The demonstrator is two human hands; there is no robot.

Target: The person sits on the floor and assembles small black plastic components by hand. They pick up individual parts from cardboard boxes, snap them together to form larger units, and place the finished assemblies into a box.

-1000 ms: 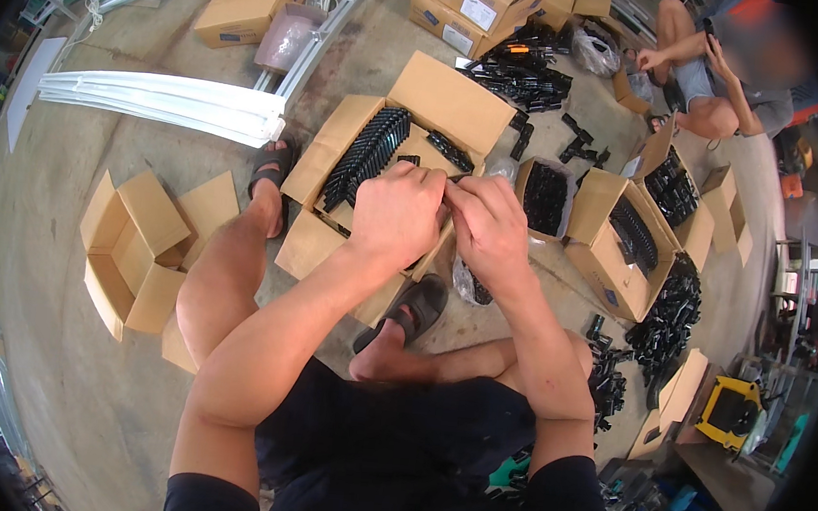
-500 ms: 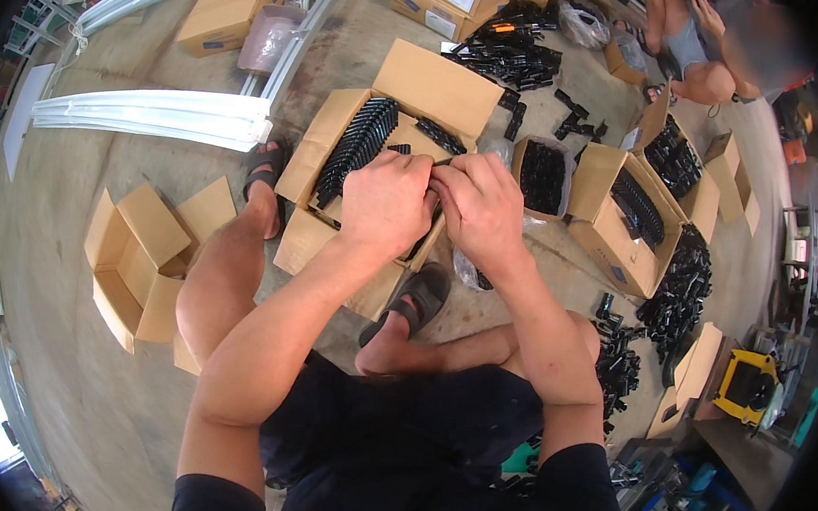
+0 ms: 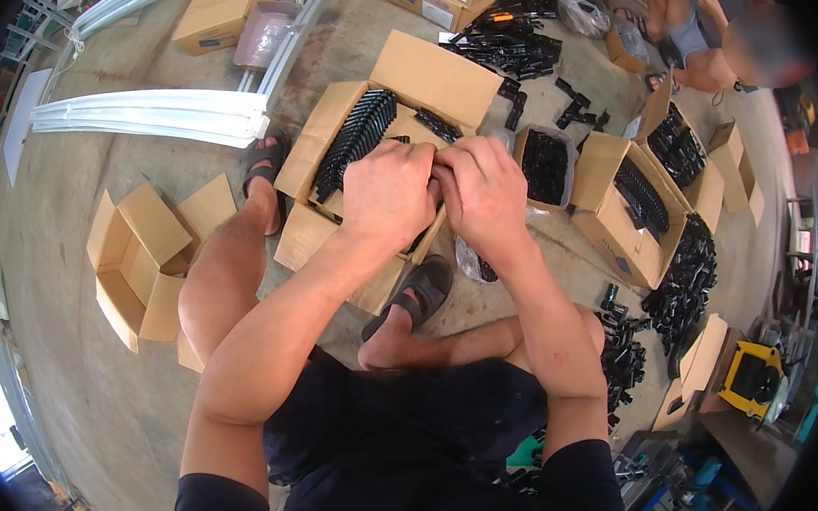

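Head view: concrete floor leaves open room to the person's left; cartons crowd the right. Open cardboard box between the feet holds a row of black plastic parts, seemingly stiff, light, best pinched at the ends. Left hand and right hand meet above it, fingers clenched; what they grip is hidden.

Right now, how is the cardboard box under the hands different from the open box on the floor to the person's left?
The cardboard box under the hands holds a row of black plastic parts; the open box on the left shows only a bare brown inside. The left hand and right hand meet over the first; nothing touches the second. Both are brown, with flaps open, on the concrete floor.
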